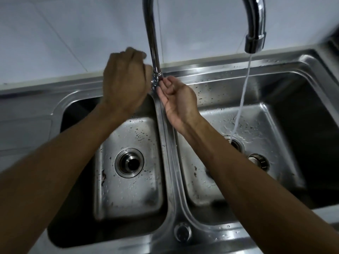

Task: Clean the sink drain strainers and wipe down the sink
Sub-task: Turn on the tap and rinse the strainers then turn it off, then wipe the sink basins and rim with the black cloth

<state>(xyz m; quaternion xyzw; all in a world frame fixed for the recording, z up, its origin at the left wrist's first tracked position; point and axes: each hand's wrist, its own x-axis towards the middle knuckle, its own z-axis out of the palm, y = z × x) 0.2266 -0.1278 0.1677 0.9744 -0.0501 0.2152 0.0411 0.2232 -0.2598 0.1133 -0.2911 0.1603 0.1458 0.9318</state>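
Both my hands meet at the foot of the tap [153, 43]. My right hand [178, 99] lies palm up with its fingers curled, the tips pinching the small valve [156, 82] there. My left hand [124, 83] is curled just on the other side of the pipe, its back towards me and blurred. I cannot tell whether those fingers grip anything.

Water runs from the spout [255, 43] in a thin stream [242, 99], well to the right of my fingers, and lands on the open drain [235, 143] of the right basin. The loose strainer [258, 161] lies just beside that drain, nearer to me than my fingers. The seated strainer [129, 163] sits in the left basin, below my left fingers. The sink [220, 70] is speckled with drops and dark bits.

I judge the step to be setting the flow. To do it well, I should turn the valve a little at a time with my right fingertips. My left fingers should steady the pipe, so the spout does not swing off the drain. A gentle stream is enough to rinse a strainer, and a harder one would likely splash over the rim. Wet metal may slip, so I should pinch firmly.
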